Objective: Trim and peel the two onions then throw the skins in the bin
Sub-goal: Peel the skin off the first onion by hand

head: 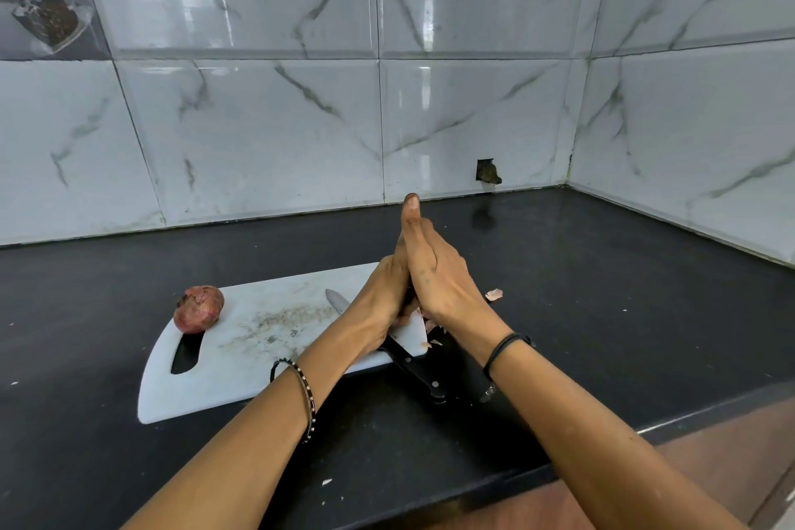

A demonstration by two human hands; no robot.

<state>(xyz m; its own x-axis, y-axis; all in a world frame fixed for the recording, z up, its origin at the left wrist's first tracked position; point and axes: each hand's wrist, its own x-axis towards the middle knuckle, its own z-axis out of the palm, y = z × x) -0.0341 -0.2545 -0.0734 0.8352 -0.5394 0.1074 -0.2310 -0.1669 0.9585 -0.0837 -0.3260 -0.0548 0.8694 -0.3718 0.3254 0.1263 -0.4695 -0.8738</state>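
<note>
Where the white cutting board (241,374) lies on the dark surface (623,297), both hands meet above its right end, pressed palm to palm. The right hand (439,275) lies flat and released against the left hand (385,295), one fingertip pointing up toward the tiled wall (473,99). The left hand's fingers are hidden behind the right, so I cannot tell whether they are straight or curled, or whether anything sits between the palms. One onion (198,309), red-brown skin still on, rests at the board's left end just above the handle slot, well apart from the hands. A knife (419,372) lies diagonally under the hands, blade tip on the board, black handle overhanging the near edge onto the surface. A pale skin scrap (494,294) sits on the surface just right of the hands; more scraps (432,329) lie at the board's right corner. Second onion not visible.
</note>
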